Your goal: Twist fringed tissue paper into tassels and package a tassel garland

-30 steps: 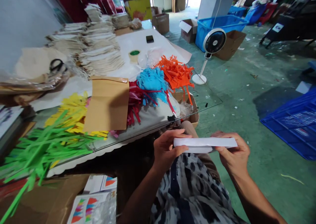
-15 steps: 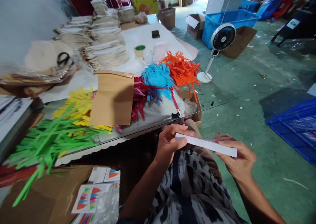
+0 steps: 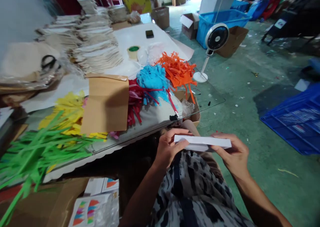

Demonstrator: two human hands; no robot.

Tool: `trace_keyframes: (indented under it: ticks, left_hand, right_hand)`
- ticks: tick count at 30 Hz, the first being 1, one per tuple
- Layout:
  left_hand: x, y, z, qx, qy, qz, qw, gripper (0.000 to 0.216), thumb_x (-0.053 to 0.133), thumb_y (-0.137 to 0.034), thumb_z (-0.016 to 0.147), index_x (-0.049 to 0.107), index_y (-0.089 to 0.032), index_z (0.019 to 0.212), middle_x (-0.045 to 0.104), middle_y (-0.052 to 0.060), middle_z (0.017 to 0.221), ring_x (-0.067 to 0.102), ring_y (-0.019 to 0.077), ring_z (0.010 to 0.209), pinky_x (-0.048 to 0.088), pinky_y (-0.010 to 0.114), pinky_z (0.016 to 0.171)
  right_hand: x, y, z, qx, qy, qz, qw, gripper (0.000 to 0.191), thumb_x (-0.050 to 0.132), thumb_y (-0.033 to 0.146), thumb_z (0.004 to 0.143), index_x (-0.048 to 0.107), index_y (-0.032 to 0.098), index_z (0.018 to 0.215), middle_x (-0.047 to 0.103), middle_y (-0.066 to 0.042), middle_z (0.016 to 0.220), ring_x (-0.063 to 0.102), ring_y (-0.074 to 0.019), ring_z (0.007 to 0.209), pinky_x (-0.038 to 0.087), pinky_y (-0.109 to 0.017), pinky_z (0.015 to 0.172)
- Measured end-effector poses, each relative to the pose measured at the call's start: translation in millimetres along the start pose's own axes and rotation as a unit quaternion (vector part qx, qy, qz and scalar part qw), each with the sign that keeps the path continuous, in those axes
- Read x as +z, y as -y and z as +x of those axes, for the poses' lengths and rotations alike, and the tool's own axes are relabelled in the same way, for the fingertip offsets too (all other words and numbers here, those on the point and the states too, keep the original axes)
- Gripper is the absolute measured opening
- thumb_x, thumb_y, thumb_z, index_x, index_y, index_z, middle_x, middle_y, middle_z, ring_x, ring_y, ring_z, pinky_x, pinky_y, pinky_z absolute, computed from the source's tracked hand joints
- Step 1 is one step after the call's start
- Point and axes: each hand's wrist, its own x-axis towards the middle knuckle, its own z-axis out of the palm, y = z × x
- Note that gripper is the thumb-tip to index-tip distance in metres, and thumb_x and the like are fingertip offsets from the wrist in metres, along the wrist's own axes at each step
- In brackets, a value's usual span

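Between my two hands is a slim white paper box (image 3: 200,141), held level above my lap. My left hand (image 3: 170,145) grips its left end, thumb on the near side and fingers behind. At the other end my right hand (image 3: 232,150) closes around it, thumb below the near edge. A long white side faces me, with part of another face below it; what lies beyond is hidden. Nearest on the table are a black clip (image 3: 173,118) at the edge, a brown envelope (image 3: 107,103) and blue paper fringe (image 3: 153,78).
Green fringe (image 3: 37,150) hangs over the table's left edge, beside yellow fringe (image 3: 67,110). Orange fringe (image 3: 176,68) lies farther back, near stacked cloth-like bundles (image 3: 97,46). A white fan (image 3: 216,36) and a blue crate (image 3: 297,120) stand on the floor. Printed cards (image 3: 87,207) lie lower left.
The white box has turned from slanting down rightward to nearly level, and more of its lower face shows. Both hands keep hold of it. The whole view has shifted slightly.
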Motion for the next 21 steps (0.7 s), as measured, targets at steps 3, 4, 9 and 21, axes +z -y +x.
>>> trace_keyframes:
  ticks: [3, 4, 9, 21]
  left_hand:
    - [6, 9, 11, -0.020, -0.009, -0.001, 1.000, 0.033, 0.089, -0.038, 0.078, 0.081, -0.019, 0.104, 0.083, 0.007, 0.096, 0.077, 0.0234, 0.090, 0.060, 0.032, 0.083]
    - [10, 11, 15, -0.016, 0.005, -0.018, 1.000, 0.036, 0.090, -0.039, 0.078, 0.081, -0.020, 0.108, 0.083, 0.006, 0.099, 0.077, 0.0228, 0.091, 0.060, 0.032, 0.085]
    - [27, 31, 49, -0.004, 0.172, -0.083, 0.982, 0.056, 0.087, -0.049, 0.084, 0.073, -0.027, 0.133, 0.071, 0.011, 0.142, 0.067, 0.0309, 0.132, 0.052, 0.048, 0.116]
    - [-99, 246, 78, -0.353, 0.061, -0.179, 0.916, 0.031, 0.062, -0.048, 0.097, 0.076, -0.035, 0.122, 0.074, 0.001, 0.134, 0.060, 0.0221, 0.140, 0.037, 0.052, 0.129]
  right_hand:
    - [-8, 12, 4, 0.019, -0.010, -0.056, 0.998, 0.025, 0.088, 0.033, 0.085, 0.081, 0.028, 0.108, 0.082, -0.001, 0.097, 0.074, -0.0174, 0.077, 0.058, -0.027, 0.065]
    - [-13, 19, 6, 0.022, -0.013, -0.075, 0.997, 0.026, 0.087, 0.036, 0.086, 0.081, 0.028, 0.109, 0.081, -0.002, 0.097, 0.073, -0.0170, 0.075, 0.057, -0.026, 0.063]
    - [-72, 68, 24, 0.012, -0.126, -0.265, 0.956, 0.038, 0.082, 0.047, 0.090, 0.076, 0.026, 0.122, 0.077, -0.003, 0.102, 0.066, -0.0161, 0.075, 0.052, -0.028, 0.064]
    - [-248, 156, -76, 0.265, -0.242, -0.757, 0.546, 0.025, 0.064, 0.031, 0.104, 0.074, 0.014, 0.120, 0.074, -0.012, 0.107, 0.064, -0.0157, 0.096, 0.043, -0.035, 0.082]
